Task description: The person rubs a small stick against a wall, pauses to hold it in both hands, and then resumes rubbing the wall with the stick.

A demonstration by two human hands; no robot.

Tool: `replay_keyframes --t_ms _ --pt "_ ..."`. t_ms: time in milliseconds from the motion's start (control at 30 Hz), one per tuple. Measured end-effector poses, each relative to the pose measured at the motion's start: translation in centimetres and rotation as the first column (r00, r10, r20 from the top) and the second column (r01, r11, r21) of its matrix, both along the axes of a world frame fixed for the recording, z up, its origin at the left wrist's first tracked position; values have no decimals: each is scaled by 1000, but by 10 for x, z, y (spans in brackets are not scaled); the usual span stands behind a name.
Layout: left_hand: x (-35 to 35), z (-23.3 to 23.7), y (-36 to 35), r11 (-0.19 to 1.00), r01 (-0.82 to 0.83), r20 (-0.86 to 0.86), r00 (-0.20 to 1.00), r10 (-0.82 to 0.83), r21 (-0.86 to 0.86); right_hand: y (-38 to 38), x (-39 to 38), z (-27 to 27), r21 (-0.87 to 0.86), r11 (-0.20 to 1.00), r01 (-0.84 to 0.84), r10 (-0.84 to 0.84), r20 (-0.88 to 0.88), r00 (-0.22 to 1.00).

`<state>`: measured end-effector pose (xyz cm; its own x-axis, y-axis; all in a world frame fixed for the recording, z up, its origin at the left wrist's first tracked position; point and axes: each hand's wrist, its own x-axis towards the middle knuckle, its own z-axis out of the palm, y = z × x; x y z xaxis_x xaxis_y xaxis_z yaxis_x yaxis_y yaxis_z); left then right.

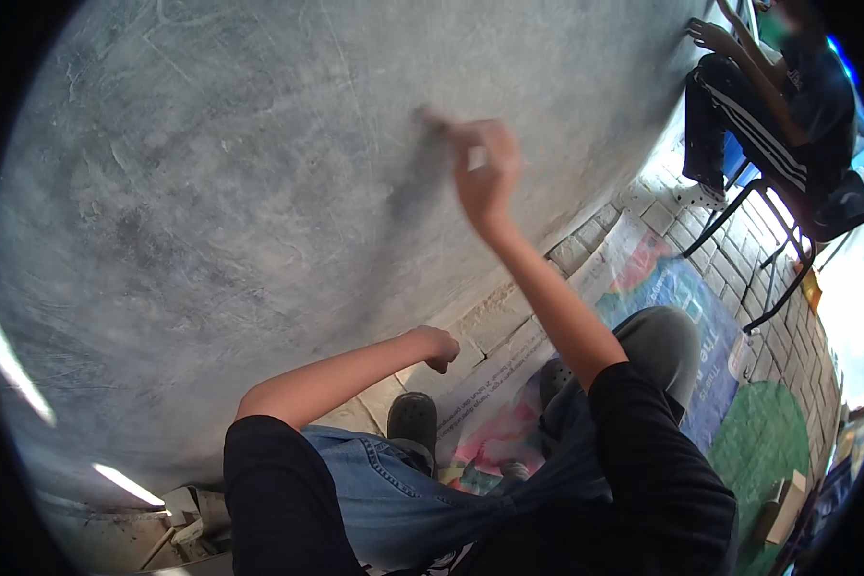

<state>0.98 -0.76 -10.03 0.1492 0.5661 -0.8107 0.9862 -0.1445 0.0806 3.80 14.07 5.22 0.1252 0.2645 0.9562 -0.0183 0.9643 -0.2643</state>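
My right hand (487, 168) is raised in front of a grey, scuffed wall (240, 173), its fingertips at or very near the surface. Motion blurs it, but the fingers are curled into a pinch. A small pale patch shows between them, and I cannot make out whether it is an object or a gap. My left hand (438, 348) hangs low by the foot of the wall, above my knees, with the fingers folded in. Nothing sticks out of it, and its palm is hidden.
A printed banner (682, 288) lies on the brick paving (662, 206) under my feet. At upper right another person (768, 115) sits on a black-framed chair (787, 259), one hand by the wall. A wooden block (785, 509) lies at lower right, rubble (197, 514) at lower left.
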Motion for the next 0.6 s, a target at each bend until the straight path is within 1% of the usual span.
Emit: replay_keyframes --t_ms 33,67,100,133,167,233,300,333,367,400,433,500,567,600 --pt "1 3 3 1000 -7 12 1000 6 20 -16 -2 0 169 984 -52 35 106 994" --pt "2 5 5 999 -15 24 1000 14 35 -13 -2 -1 168 984 -51 34 107 994" --pt "0 5 7 999 -15 23 1000 14 30 -10 -3 -4 295 955 -24 -21 147 989" --pt "-3 5 9 997 -35 20 999 34 70 -6 -4 -6 418 908 -3 -78 177 981" --pt "-5 5 11 992 -59 21 998 57 109 6 2 -6 427 899 93 -169 144 975" --pt "-13 3 6 988 -88 38 996 84 123 36 4 -8 317 926 207 -222 11 975" --pt "-15 -1 1 983 -108 57 993 101 145 59 15 -9 78 956 284 -281 -50 958" --pt "-15 -4 -1 993 -79 -7 997 80 92 58 17 -11 75 955 288 -285 -47 957" --pt "-14 -6 -2 998 -52 -71 996 55 37 56 17 -14 -109 967 232 -239 -56 969" --pt "-13 -7 -3 998 -48 -74 996 51 36 50 16 -12 -287 944 164 -194 -78 978" --pt "-12 -7 -3 999 -45 -67 997 46 19 35 13 -14 -244 967 79 -101 -80 992" --pt "-7 -7 0 999 -43 -56 998 44 2 3 1 -26 53 993 105 -108 64 992" --pt "-3 -4 6 998 17 -39 999 -15 66 -31 1 -34 293 955 -49 -35 276 960" --pt "-1 -2 7 998 14 -36 999 -12 65 -28 3 -34 293 955 -53 -32 278 960"
